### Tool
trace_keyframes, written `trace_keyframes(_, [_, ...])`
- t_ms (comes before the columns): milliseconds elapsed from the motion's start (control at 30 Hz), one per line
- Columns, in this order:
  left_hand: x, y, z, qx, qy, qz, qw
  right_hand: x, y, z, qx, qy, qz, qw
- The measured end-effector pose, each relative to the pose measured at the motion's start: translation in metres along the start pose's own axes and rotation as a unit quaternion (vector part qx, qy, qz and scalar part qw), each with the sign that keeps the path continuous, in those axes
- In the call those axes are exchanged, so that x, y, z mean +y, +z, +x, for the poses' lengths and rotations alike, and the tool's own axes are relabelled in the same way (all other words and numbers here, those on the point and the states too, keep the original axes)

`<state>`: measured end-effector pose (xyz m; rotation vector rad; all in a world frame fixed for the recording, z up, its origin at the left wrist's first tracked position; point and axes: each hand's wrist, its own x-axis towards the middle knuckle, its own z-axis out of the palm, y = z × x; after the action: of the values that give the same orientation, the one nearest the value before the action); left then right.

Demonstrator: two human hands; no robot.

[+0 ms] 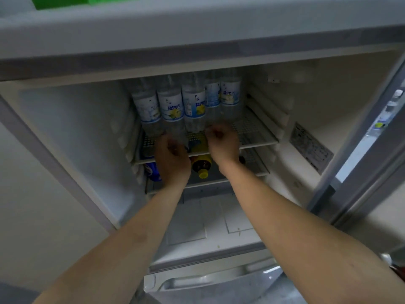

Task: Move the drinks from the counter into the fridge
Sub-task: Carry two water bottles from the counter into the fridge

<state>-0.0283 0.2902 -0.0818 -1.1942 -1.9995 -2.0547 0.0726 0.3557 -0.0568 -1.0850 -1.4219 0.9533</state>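
Several clear water bottles with blue and white labels stand in a row on the fridge's upper wire shelf (258, 132). My left hand (173, 159) reaches in, its fingers curled round the clear base of the second bottle from the left (171, 108). My right hand (223, 143) is beside it, its fingers curled at the base of the fourth bottle (212, 95); the hand hides that base. Under the shelf lie a yellow-capped bottle (202, 166) and a blue can (152, 171), partly hidden by my hands.
The fridge door (370, 139) stands open at the right, with a drink in its rack. The right half of the upper shelf is bare. Below the shelves sits a white drawer cover (197, 224), and beneath it the freezer handle (208, 281).
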Motion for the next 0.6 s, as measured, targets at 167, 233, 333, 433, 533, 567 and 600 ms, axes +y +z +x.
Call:
trace_keyframes(167, [0.004,-0.004,-0.057,-0.052,0.007,-0.014,0.999,0.007,-0.047,-0.063,-0.017,0.062,0.053,0.997])
trace_keyframes(233, [0.008,-0.005,-0.089,-0.083,-0.005,-0.029,0.996,0.019,-0.077,-0.092,-0.04,0.103,0.063,0.992])
trace_keyframes(333, [0.012,-0.007,-0.15,-0.138,-0.025,-0.023,0.99,0.042,-0.132,-0.144,-0.027,0.173,0.061,0.983])
trace_keyframes(433, [0.024,-0.006,-0.223,-0.217,-0.053,-0.02,0.975,0.066,-0.195,-0.205,0.045,0.217,0.085,0.971])
trace_keyframes(533, [0.032,-0.012,-0.29,-0.279,-0.08,-0.028,0.957,0.085,-0.256,-0.27,0.111,0.246,0.077,0.96])
trace_keyframes(567, [0.035,-0.016,-0.313,-0.304,-0.088,-0.032,0.948,0.092,-0.278,-0.295,0.137,0.259,0.074,0.953])
trace_keyframes(600, [0.035,-0.021,-0.334,-0.332,-0.097,-0.025,0.938,0.099,-0.3,-0.32,0.161,0.273,0.064,0.946])
